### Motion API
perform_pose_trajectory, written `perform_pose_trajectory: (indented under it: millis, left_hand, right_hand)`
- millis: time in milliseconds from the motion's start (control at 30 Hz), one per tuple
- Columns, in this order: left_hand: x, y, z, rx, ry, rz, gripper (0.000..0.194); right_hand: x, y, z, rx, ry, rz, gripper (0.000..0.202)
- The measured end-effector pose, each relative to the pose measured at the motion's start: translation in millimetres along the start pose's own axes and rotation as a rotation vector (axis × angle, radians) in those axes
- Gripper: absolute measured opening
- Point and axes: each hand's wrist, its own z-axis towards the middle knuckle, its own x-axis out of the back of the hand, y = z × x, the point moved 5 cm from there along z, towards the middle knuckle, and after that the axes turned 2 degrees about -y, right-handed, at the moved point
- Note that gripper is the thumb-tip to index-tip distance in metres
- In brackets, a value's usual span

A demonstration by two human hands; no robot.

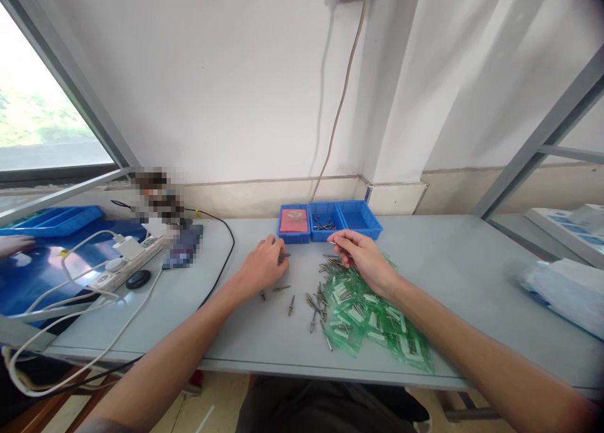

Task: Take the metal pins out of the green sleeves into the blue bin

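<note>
My left hand [267, 260] is above the table, its fingers closed around a few small metal pins [283, 257]. In a pinch between thumb and fingertips, my right hand [356, 253] holds one small metal pin [332, 242], just in front of the blue bins. Below and between the hands, several loose metal pins [312, 301] with brass-coloured collars lie scattered on the grey tabletop. Under my right forearm spreads a heap of green plastic packets [377, 323] with white labels and metal pins inside; the forearm hides part of it.
Blue bins [296, 236] stand against the wall, one holding a red pad [293, 219], another metal pieces [323, 225]. Leftward are a power strip [125, 263], cables, a blue mat [51, 266] and another person's hand [14, 245]. At right lies a plastic-wrapped bundle [566, 291].
</note>
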Motion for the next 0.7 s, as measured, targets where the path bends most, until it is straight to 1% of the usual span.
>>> perform_pose_trajectory:
  millis: [267, 367, 533, 700]
  left_hand:
    - [-7.5, -6, 6, -0.038, 0.043, -0.022, 0.008]
    - [-8.8, -4, 6, -0.085, 0.05, -0.054, 0.01]
    - [-10.5, 1, 7, -0.199, 0.053, -0.1, 0.012]
    - [-9.4, 6, 8, -0.25, 0.038, -0.104, 0.012]
  right_hand:
    - [0, 0, 1, 0.0, 0.001, 0.009, 0.031]
    - [0, 1, 1, -0.001, 0.001, 0.001, 0.031]
    - [0, 1, 0, 0.005, -0.002, -0.004, 0.029]
    - [2, 3, 2, 0.031, 0.001, -0.002, 0.031]
